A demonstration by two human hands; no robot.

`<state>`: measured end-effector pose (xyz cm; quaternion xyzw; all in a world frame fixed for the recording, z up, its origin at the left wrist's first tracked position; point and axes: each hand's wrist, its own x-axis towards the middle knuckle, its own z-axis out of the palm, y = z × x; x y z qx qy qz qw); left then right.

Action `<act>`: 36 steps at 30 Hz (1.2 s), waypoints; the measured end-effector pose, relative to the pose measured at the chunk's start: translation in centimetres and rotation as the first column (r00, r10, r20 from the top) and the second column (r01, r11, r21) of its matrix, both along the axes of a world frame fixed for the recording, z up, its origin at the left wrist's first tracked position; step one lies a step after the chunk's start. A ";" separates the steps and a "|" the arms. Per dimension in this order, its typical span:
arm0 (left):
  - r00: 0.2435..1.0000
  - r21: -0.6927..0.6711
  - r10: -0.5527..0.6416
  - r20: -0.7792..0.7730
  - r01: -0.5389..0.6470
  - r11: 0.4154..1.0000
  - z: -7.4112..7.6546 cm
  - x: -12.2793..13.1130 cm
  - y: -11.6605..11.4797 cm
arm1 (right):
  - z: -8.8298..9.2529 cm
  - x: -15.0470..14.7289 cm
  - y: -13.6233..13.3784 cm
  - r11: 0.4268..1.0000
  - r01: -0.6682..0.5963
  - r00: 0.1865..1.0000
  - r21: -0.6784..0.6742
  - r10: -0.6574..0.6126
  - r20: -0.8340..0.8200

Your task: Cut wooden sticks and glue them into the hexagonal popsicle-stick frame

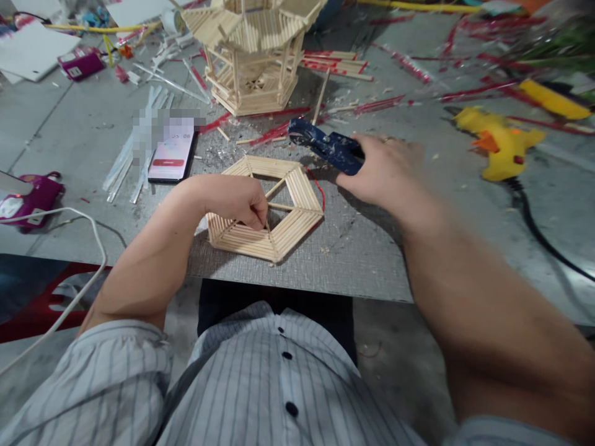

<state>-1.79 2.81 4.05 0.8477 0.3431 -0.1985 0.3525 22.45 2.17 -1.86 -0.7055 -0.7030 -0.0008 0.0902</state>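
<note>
A flat hexagonal frame of thin wooden sticks lies near the table's front edge, with stick spokes across its open middle. My left hand rests over the frame's left side, fingertips pinched together at its centre beside a spoke. What they hold, if anything, is hidden. To the right, my right hand is closed around one end of a dark blue hand tool with pale smears. The tool's other end points left, above the frame, and its exact kind is unclear. Motion blurs the back of that hand.
Behind the frame stands a stick-built pavilion. A phone and clear glue sticks lie left. At right is a yellow glue gun with a black cord. Red plastic wrappers and purple devices are scattered around.
</note>
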 end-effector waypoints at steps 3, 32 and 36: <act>1.000 0.006 -0.012 -0.004 0.012 1.000 0.0 0.0 -0.1 | -0.2 0.2 0.1 1.000 -0.003 1.000 -0.003 0.004 0.017; 0.999 0.015 0.019 -0.041 -0.019 1.000 0.1 0.2 -0.2 | -0.1 0.1 0.2 1.000 -0.004 0.999 0.017 0.003 0.035; 1.000 -0.007 0.003 -0.009 -0.003 1.000 0.1 0.3 -0.3 | -0.5 0.3 0.3 0.999 -0.019 1.000 0.044 0.018 0.018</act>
